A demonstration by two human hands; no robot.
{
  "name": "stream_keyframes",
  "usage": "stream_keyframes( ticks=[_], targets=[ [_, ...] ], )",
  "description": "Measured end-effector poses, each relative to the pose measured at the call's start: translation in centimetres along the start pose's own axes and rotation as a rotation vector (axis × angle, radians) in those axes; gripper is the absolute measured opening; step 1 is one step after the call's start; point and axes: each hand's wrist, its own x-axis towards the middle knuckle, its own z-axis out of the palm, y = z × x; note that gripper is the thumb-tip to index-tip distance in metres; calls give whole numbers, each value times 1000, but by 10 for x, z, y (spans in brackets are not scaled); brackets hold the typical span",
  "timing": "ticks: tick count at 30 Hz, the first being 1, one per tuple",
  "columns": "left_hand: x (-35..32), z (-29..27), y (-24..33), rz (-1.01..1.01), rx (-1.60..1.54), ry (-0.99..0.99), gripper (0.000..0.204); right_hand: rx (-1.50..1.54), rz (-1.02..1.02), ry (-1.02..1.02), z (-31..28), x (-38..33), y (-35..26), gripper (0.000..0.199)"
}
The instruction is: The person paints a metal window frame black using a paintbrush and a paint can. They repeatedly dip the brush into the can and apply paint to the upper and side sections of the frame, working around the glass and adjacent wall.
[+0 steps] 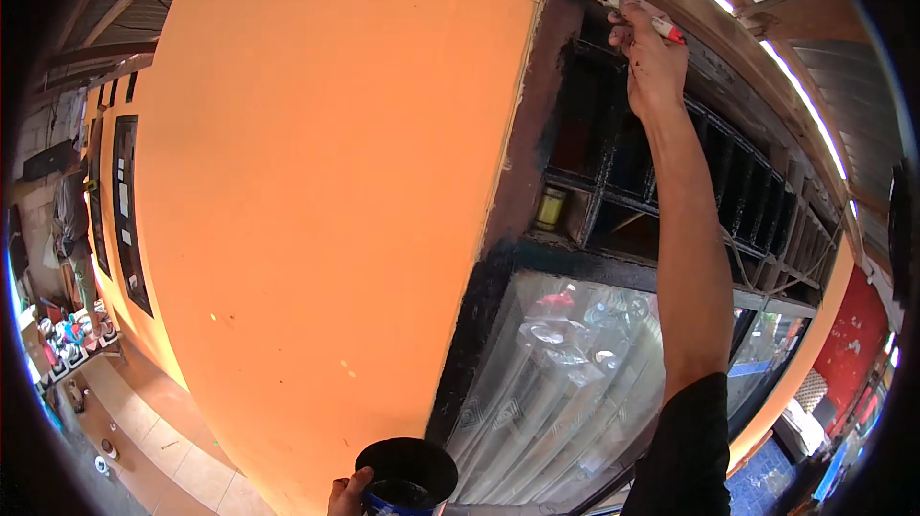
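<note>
My right hand (654, 61) is raised to the top corner of a window frame (525, 128), its fingers closed round a paintbrush (667, 30) with a white and red handle. The bristle end points left and meets the dark top of the frame. Low in the view, my left hand (347, 494) grips the rim of a paint can (414, 452), thumb over the edge. The can's inside is dark, with a little dark liquid at the bottom. Black covers the frame's lower upright, while its upper part shows brown. Dark specks mark my right hand.
An orange wall (326, 161) fills the left and middle. Beneath a black-barred grille (690, 171) is a glass pane with a pale curtain (537, 391). A small yellow container (550, 208) sits in a grille opening. At far left, a person (74, 219) stands by the wall.
</note>
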Motion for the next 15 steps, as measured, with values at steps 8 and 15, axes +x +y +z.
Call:
stream_keyframes(
  ticks=[8, 15],
  targets=[
    [-4, -17, 4, 97, -5, 95, 40, -491, 23, -306, -24, -13, -18, 15],
    [-12, -16, 4, 108, -11, 91, 40, -662, -312, -278, -14, 10, -21, 26]
  ],
)
